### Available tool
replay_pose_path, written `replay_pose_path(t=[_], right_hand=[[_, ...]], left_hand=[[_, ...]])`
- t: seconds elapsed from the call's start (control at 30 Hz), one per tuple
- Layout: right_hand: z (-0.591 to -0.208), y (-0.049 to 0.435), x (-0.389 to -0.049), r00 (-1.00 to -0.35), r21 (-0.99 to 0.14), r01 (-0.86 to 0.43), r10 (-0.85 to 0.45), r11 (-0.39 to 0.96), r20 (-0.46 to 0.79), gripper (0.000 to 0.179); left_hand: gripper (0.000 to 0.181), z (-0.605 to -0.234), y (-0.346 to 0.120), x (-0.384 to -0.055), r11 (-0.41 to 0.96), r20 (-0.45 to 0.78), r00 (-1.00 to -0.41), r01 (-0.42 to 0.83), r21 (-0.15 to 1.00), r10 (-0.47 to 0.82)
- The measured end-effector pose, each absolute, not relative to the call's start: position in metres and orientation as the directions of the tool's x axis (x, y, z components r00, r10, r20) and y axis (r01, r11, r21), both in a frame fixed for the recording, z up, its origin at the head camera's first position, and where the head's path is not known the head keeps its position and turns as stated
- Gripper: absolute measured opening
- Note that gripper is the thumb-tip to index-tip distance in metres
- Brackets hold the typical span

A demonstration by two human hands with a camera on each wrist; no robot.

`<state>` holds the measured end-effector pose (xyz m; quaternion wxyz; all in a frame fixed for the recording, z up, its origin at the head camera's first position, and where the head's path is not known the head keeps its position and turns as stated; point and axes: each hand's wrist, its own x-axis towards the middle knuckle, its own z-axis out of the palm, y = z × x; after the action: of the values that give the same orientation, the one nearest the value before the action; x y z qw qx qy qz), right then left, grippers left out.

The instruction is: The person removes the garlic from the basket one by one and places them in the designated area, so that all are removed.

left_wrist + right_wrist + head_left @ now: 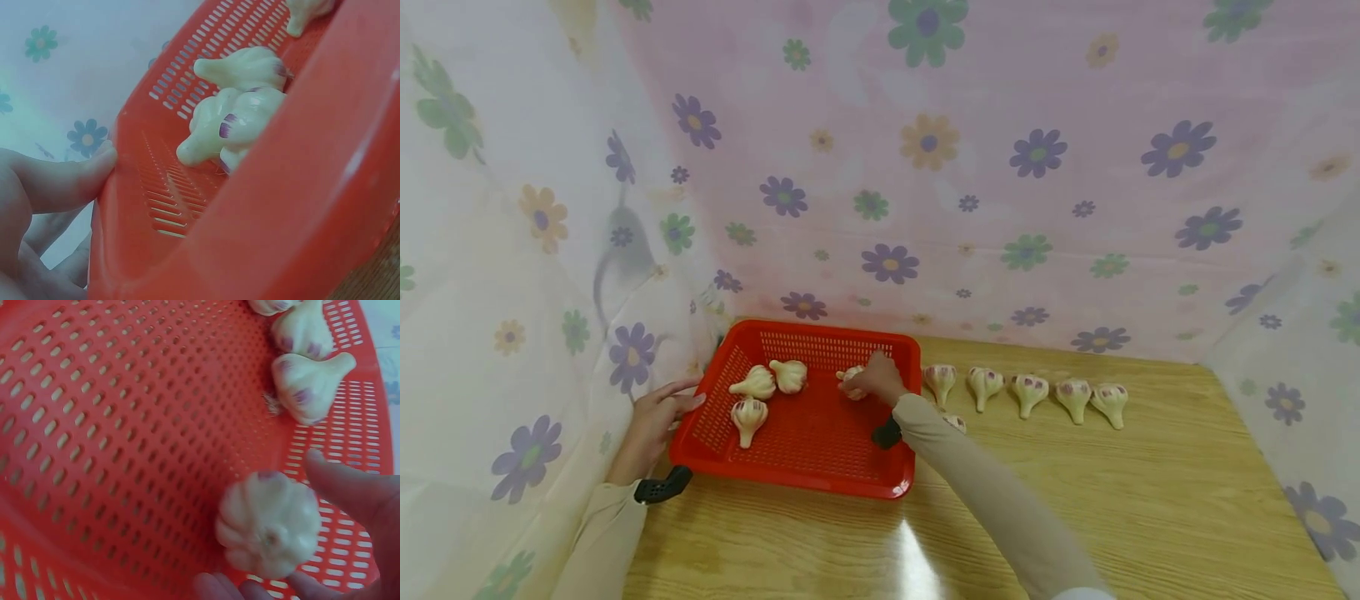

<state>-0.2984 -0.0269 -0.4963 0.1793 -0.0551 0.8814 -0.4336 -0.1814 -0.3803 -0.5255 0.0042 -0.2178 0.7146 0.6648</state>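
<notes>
So everything's sitting on a wood-grain bench (1165,483), with flowery cloth (985,250) hanging behind and along both sides, and a bright glare is showing on the bench, closer to the person than either grip. The left grip (653,423) is pinching the rim of the red basket (812,429), thumb on top and fingers tucking around the outside. Across from it, the right grip (880,379) is reaching down inside the basket, thumb and fingers spreading around one garlic bulb (269,525); there's a gap showing at the thumb, so it isn't clamping, though I can't tell if a fingertip is touching. Both arms are wearing beige sleeves (985,483). Counting up: one basket, ten bulbs. Four are lying inside: that one between the right grip's fingers, plus three bulbs (750,417) bunching toward the left grip. Outside, right of the right grip, five bulbs (1028,392) are lining up, and a sixth (955,422) is peeking out beside the right forearm.
</notes>
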Motion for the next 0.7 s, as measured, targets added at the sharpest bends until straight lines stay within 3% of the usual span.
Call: replay_pose_path(t=[0.33,0.5,0.7], right_hand=[[-0.507,-0.037,-0.297,-0.949,-0.744,0.091,-0.169,0.662,-0.266,0.04],[-0.514,-0.031,-0.301,-0.944,-0.801,0.064,-0.224,0.595,-0.241,0.042],[-0.509,-0.024,-0.301,-0.926,-0.867,0.045,-0.306,0.496,-0.223,0.044]], left_hand=[[0.053,-0.509,-0.368,-0.174,0.037,-0.283,-0.913,-0.306,0.951,-0.293],[0.052,-0.525,-0.379,-0.179,0.021,-0.285,-0.914,-0.304,0.953,-0.291],[0.049,-0.51,-0.373,-0.174,0.029,-0.268,-0.93,-0.284,0.958,-0.251]])
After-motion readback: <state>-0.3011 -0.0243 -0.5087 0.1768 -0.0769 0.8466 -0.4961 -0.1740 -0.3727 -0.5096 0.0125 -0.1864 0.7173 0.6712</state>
